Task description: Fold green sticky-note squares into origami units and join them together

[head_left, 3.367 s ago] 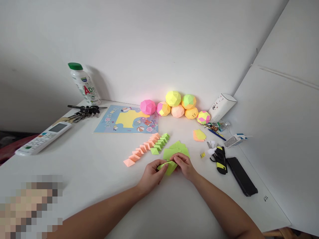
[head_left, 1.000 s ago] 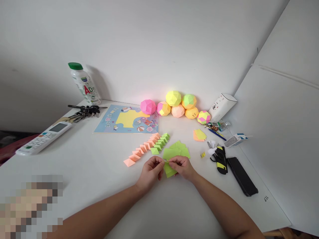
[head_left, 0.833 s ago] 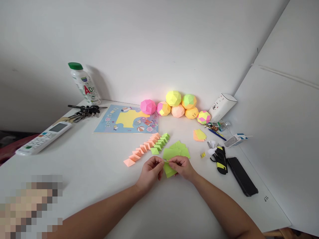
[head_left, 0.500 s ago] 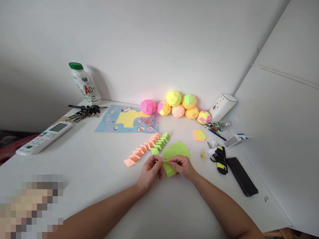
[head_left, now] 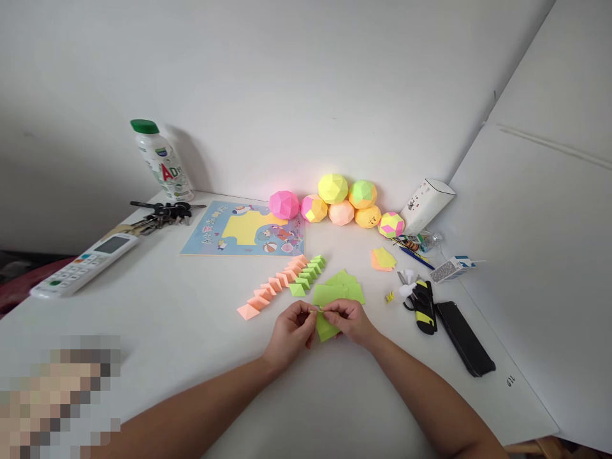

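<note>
My left hand (head_left: 290, 331) and my right hand (head_left: 350, 320) pinch the top edge of a folded green paper piece (head_left: 325, 327), held just above the white table (head_left: 182, 331). The fingertips of both hands meet at the fold. Right behind the hands lies a loose pile of green paper squares (head_left: 338, 290). To its left runs a row of folded orange units (head_left: 272, 287) and a shorter row of folded green units (head_left: 308, 273).
Several coloured paper balls (head_left: 339, 201) sit against the wall. A picture card (head_left: 243, 229), keys (head_left: 160, 213), a remote (head_left: 83, 264) and a bottle (head_left: 160, 159) lie left. Right are orange-yellow papers (head_left: 382, 259), scissors (head_left: 421, 303), a black phone (head_left: 465, 338), a small box (head_left: 449, 269) and a white carton (head_left: 425, 204).
Since 3.4 s ago the green piece has been raised from lying flat under my fingers to standing upright between both hands. Over the last second my fingers only shift slightly along its top edge.
</note>
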`<state>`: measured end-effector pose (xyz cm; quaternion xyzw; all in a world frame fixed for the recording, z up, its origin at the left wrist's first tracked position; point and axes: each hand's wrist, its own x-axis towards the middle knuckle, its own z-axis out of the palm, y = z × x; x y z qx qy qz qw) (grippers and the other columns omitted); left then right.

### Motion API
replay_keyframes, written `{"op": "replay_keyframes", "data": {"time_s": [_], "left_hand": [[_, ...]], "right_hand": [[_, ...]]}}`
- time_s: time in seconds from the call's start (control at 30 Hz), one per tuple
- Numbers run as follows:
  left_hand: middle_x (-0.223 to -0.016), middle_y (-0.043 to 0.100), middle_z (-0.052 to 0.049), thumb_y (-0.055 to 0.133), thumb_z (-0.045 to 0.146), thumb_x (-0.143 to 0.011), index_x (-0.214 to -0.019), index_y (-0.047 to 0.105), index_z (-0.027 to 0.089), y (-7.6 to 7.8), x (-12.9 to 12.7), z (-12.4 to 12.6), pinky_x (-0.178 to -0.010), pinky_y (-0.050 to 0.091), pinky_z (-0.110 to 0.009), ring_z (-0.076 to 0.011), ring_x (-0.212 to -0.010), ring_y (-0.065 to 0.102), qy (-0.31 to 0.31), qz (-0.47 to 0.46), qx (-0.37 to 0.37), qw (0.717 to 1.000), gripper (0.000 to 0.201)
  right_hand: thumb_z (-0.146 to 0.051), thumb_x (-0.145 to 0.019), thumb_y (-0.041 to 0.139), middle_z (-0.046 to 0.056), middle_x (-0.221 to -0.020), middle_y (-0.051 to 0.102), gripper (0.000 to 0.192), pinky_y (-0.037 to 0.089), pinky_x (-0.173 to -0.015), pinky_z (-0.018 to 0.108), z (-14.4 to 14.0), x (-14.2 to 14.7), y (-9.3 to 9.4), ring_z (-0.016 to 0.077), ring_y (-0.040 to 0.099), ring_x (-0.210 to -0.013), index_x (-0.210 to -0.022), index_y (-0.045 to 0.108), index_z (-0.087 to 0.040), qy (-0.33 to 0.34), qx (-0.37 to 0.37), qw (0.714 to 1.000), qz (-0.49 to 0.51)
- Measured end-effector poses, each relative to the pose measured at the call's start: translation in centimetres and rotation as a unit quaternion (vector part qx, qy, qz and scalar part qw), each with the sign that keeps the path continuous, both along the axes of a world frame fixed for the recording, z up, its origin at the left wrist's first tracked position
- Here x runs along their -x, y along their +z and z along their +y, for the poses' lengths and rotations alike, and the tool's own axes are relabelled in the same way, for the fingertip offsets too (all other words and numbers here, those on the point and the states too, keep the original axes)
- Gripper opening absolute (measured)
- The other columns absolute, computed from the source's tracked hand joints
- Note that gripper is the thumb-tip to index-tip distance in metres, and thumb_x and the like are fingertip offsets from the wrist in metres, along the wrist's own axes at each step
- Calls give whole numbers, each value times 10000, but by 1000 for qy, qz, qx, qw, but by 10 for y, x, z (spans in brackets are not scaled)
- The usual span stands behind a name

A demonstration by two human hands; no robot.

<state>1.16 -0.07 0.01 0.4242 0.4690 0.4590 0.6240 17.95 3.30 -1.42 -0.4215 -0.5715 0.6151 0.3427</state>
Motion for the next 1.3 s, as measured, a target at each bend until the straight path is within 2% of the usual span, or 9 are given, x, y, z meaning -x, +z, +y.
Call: {"op": "replay_keyframes", "data": {"time_s": [0.3,0.43,0.6,0.93,1.13,1.3], "left_hand": [[-459,487,87,499,376,-811,-752,425,196,1,0,2,-410,365,-186,-71,-367,439,63,-36,12,997,203],[-498,500,80,512,401,-804,-800,449,194,1,0,2,-426,389,-191,-73,-391,457,30,-39,4,999,217],[-449,456,84,561,381,-772,-804,513,173,0,0,0,-410,361,-176,-71,-394,438,-23,24,-1,999,215],[-470,465,77,554,359,-769,-799,523,169,-1,0,1,-402,374,-180,-74,-397,444,-21,46,8,999,195],[-508,474,72,559,334,-763,-773,526,169,-3,-1,0,-400,359,-173,-62,-397,438,-31,39,3,999,168],[-463,471,74,566,315,-751,-749,520,170,1,1,-1,-408,356,-171,-68,-403,441,-29,30,9,999,152]], "right_hand": [[-363,-732,662,-19,-585,552,231,448,-375,194,0,0,2,86,497,-462,-812,670,-146,-26,10,1000,-2],[-371,-739,651,-11,-605,563,236,446,-377,194,1,0,1,91,506,-472,-816,664,-148,-22,14,1000,-9],[-346,-751,643,-7,-617,559,204,434,-393,181,0,-1,1,82,487,-482,-805,667,-151,-1,-17,999,-39],[-335,-763,623,-4,-627,558,195,407,-415,189,0,-1,2,85,474,-496,-802,659,-146,10,-34,998,-52],[-226,-758,588,3,-652,577,96,389,-515,207,-2,3,7,94,480,-568,-732,629,-143,5,-112,990,-82],[-187,-728,575,-21,-600,523,62,375,-471,194,-4,4,8,80,447,-513,-678,586,-152,-10,-122,989,-82]]}}
